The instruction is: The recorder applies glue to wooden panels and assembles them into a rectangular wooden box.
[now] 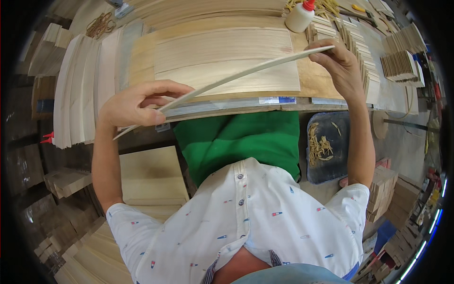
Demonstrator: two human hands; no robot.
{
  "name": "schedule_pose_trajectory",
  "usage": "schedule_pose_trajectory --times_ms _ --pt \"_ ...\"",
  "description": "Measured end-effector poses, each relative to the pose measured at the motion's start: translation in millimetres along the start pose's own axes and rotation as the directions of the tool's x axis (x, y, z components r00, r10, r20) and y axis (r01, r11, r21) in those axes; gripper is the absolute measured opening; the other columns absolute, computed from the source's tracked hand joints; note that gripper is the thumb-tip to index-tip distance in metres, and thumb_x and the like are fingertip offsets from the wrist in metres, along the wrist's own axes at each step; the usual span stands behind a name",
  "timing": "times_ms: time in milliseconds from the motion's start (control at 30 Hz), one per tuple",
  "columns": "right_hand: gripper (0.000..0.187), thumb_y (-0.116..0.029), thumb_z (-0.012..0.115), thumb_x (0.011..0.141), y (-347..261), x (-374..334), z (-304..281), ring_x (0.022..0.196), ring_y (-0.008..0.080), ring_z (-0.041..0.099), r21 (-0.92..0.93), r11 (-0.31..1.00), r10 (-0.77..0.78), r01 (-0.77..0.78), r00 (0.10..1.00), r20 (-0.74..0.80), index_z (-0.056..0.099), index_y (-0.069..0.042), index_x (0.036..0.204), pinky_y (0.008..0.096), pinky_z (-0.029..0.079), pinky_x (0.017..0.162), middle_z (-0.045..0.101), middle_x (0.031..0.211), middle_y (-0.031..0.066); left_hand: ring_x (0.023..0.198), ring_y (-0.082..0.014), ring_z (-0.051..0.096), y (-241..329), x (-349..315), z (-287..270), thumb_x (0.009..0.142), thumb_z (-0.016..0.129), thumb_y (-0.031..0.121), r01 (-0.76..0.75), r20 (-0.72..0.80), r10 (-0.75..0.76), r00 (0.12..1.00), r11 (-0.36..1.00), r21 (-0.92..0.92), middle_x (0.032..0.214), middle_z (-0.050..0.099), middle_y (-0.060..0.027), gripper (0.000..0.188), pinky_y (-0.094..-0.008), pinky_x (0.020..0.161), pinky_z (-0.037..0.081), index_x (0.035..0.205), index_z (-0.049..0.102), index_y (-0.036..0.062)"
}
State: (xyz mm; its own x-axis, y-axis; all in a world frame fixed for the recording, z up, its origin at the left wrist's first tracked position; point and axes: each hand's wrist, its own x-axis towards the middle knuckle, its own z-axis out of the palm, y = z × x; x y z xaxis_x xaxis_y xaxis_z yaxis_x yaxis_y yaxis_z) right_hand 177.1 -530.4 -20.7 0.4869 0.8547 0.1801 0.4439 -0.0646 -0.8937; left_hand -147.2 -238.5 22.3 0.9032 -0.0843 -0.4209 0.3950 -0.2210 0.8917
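I hold a thin, pale wooden board (236,75) tilted nearly edge-on, its right end higher in the picture than its left. My left hand (135,103) grips the board toward its left end, thumb below and fingers above. At the other end, my right hand (339,66) pinches the tip between thumb and fingers. Beyond the board, a flat panel of light wood strips (222,49) lies on a yellowish wooden base board (142,54) on the worktable. The held board hides part of that panel.
A white glue bottle with a red cap (300,18) stands at the back right. Stacked wooden slats (78,90) flank the left side; small wooden pieces (399,66) are piled right. A dark tray (331,165) holding tan rubber bands is below the table's edge.
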Motion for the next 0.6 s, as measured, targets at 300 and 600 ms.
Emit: schedule_pose_trajectory --times_ms 300,600 --pt "0.022 -0.016 0.07 0.093 60.4 6.8 13.2 0.083 0.0081 0.058 -0.038 0.992 0.121 -0.123 0.992 -0.038 0.068 0.0 0.108 0.0249 0.046 0.077 0.068 0.087 0.0016 0.08 -0.0147 0.062 -48.7 -4.7 -22.0 0.086 0.067 0.008 0.294 -0.72 0.06 0.691 0.887 0.356 0.089 0.071 -0.0095 0.028 -0.0302 0.074 0.049 0.111 0.067 -0.003" --pt "0.021 -0.011 0.068 0.092 90.5 14.7 21.4 0.078 0.0078 0.057 0.025 0.992 0.122 -0.12 0.986 -0.111 0.067 0.0 0.109 0.0247 0.046 0.073 0.067 0.083 0.0006 0.075 -0.0105 0.059 -83.9 18.9 -23.4 0.085 0.071 0.011 0.185 -0.811 0.078 0.58 0.957 0.225 0.086 0.068 -0.0073 0.033 -0.0261 0.069 0.048 0.114 0.067 -0.003"
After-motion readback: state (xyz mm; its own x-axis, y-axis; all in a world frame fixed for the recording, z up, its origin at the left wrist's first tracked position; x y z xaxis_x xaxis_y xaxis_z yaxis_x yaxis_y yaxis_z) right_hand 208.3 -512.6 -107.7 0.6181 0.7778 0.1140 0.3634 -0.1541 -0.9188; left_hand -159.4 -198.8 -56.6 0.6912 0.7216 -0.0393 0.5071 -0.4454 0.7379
